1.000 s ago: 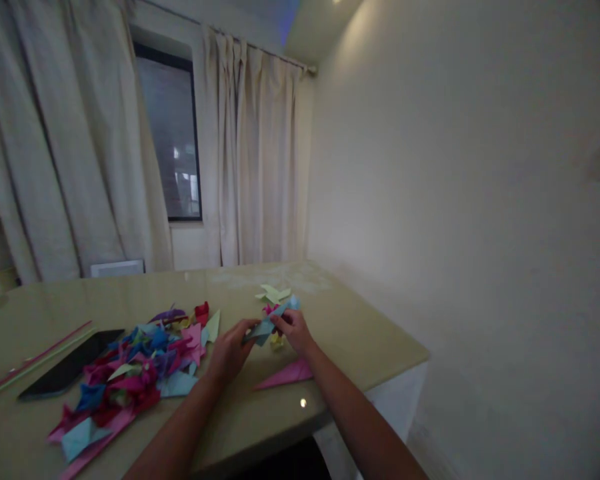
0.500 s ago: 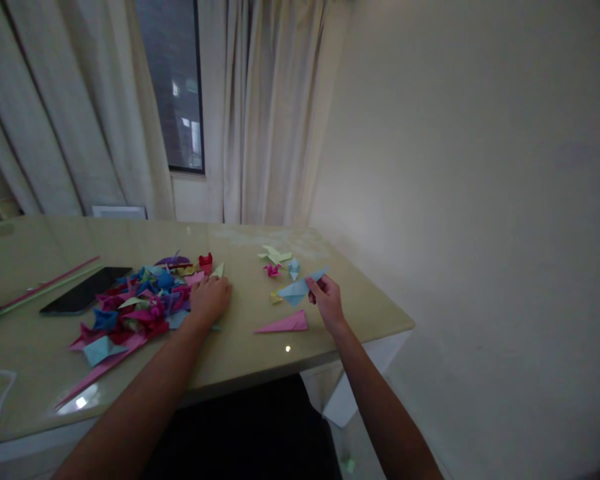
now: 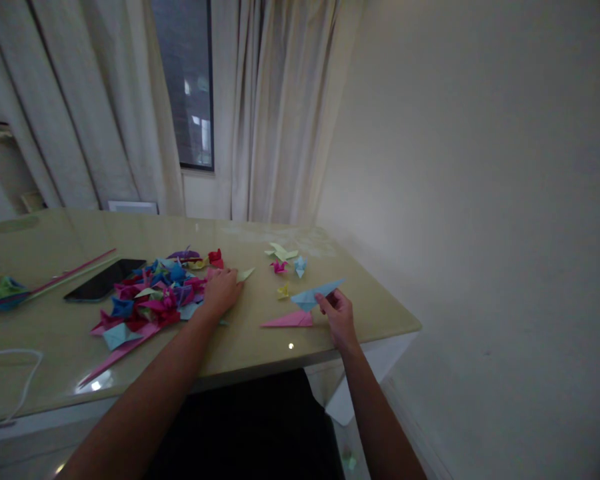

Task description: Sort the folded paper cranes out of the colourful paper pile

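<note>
My right hand (image 3: 338, 316) pinches a light blue folded origami paper (image 3: 307, 298) above the right part of the table. Below it lies a pink folded paper (image 3: 290, 319) with a long point. My left hand (image 3: 223, 291) is at the right edge of a heap of colourful origami pieces (image 3: 153, 297). Its fingers are closed on a pale green folded paper (image 3: 247, 274), whose tip sticks out to the right. Near my right hand lie a small yellow origami piece (image 3: 283, 291), a magenta one (image 3: 279, 267), a light blue one (image 3: 301, 267) and a pale green one (image 3: 281, 252).
A dark tablet or phone (image 3: 105, 280) lies left of the heap, beside long thin sticks (image 3: 75, 271). A white cable (image 3: 33, 373) rests at the table's front left. The table (image 3: 375, 308) ends near the wall on the right. Curtains (image 3: 285, 113) hang behind.
My left hand has shifted right, and the pale green paper has moved and turned with it. My right hand has come slightly nearer with the light blue paper. The view has swung a little left.
</note>
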A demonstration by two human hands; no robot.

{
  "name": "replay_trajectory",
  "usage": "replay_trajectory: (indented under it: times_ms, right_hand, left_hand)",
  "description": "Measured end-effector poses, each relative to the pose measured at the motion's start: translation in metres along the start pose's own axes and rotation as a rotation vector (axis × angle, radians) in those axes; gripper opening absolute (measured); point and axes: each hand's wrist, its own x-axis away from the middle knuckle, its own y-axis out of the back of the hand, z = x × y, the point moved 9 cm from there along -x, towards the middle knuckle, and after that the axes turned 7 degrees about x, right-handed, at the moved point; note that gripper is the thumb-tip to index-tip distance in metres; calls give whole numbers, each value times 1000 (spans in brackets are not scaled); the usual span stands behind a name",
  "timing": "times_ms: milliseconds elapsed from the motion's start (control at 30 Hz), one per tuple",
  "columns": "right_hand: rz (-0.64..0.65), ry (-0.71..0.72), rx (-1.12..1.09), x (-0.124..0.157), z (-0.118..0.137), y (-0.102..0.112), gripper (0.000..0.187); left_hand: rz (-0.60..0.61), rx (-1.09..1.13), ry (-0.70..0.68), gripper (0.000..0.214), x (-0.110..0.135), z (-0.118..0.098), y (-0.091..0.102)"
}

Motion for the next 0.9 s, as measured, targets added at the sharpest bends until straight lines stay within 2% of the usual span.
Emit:
replay_trajectory:
  times_ms: [167, 333, 567, 700, 800, 900]
  right_hand:
    - [41, 32, 34, 5, 6, -3, 29]
    - [26, 46, 46, 6, 2, 1, 33]
    - [24, 37, 54, 5, -7, 1, 39]
    - [-10, 48, 68, 7, -3, 2, 32]
    - [-49, 198, 203, 14, 17, 4, 20]
    - [-4, 412, 420, 28, 38, -6, 25]
  left_hand:
    - [6, 36, 19, 41, -3, 0, -3]
    - [11, 105, 37, 44, -3, -2, -2]
    - [2, 209, 49, 27, -1, -7, 3]
    - [-52, 260, 61, 19, 0, -11, 11]
    - [-154, 312, 63, 19, 1, -14, 27]
    - [-273, 369, 48, 18, 3, -17, 45]
